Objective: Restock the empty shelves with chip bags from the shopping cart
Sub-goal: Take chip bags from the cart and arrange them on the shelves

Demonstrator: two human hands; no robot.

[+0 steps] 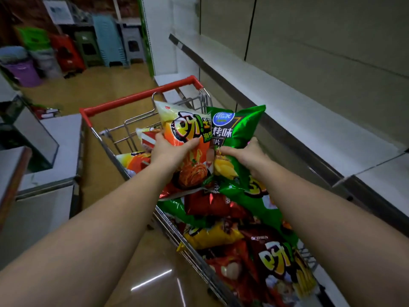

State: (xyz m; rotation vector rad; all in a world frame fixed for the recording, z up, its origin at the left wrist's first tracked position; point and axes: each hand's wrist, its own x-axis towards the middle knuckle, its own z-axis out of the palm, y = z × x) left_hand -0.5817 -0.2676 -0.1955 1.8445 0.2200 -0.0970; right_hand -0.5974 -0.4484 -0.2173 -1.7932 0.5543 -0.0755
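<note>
The left hand (168, 151) grips an orange chip bag (188, 138), and the right hand (247, 156) grips a green chip bag (239, 127); both bags are held upright, side by side and touching, above the shopping cart (141, 96). More chip bags (232, 235) fill the cart's near end. The white shelf (298, 120) runs along the cart's right side.

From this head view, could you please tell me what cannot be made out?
- Cart depth: chip bags cover its floor.
- Right hand fingertips: hidden behind the green bag.
- Left hand fingers: partly behind the orange bag.
- Shelf near end: cut off by the right edge.
- Stools: blurred.
</note>
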